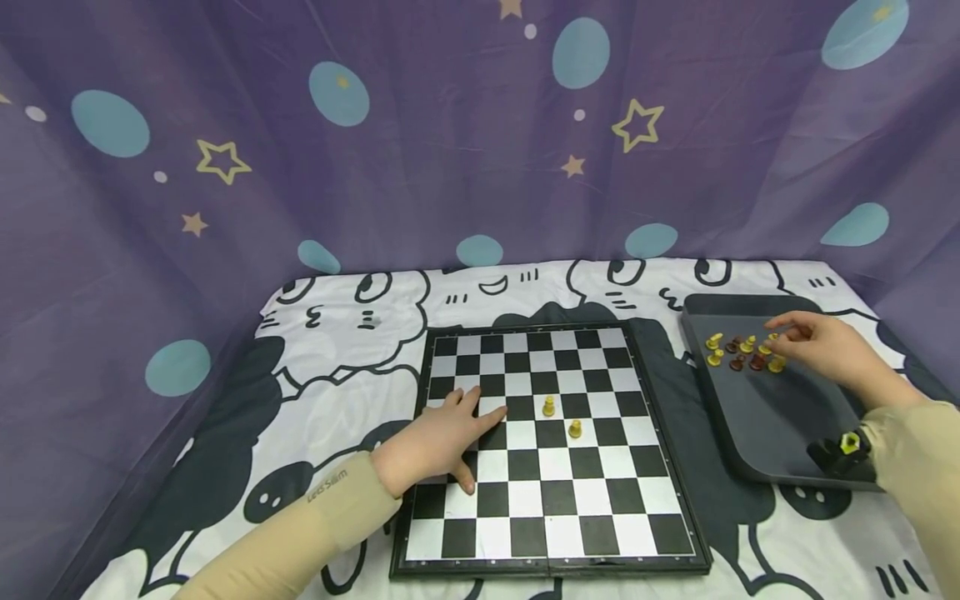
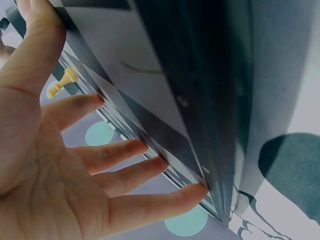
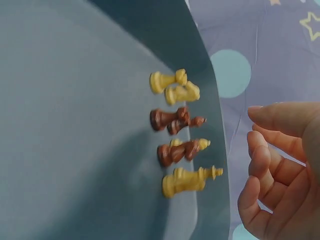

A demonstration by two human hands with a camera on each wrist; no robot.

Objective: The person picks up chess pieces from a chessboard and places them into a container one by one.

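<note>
My left hand (image 1: 442, 437) rests on the left side of a black-and-white chessboard (image 1: 547, 568), its fingers straight and spread across the squares. Two yellow chess pieces (image 1: 549, 406) stand near the middle of the board, to the right of that hand. In the left wrist view one yellow chess piece (image 2: 62, 82) shows beyond the index finger. My right hand (image 1: 825, 346) hovers above a dark grey tray (image 1: 787, 454), fingers loosely bent with nothing between them. Close by, brown chess pieces (image 3: 167, 119) and a yellow king (image 3: 187, 181) stand in the tray among several others.
The tray's raised rim (image 3: 212, 115) borders the pieces. Board and tray lie on a cloth (image 1: 345, 317) with black-and-white cartoon print. Behind them hangs a purple curtain (image 1: 450, 167) with stars and blue spots. A black device (image 1: 840, 454) is strapped at the right wrist.
</note>
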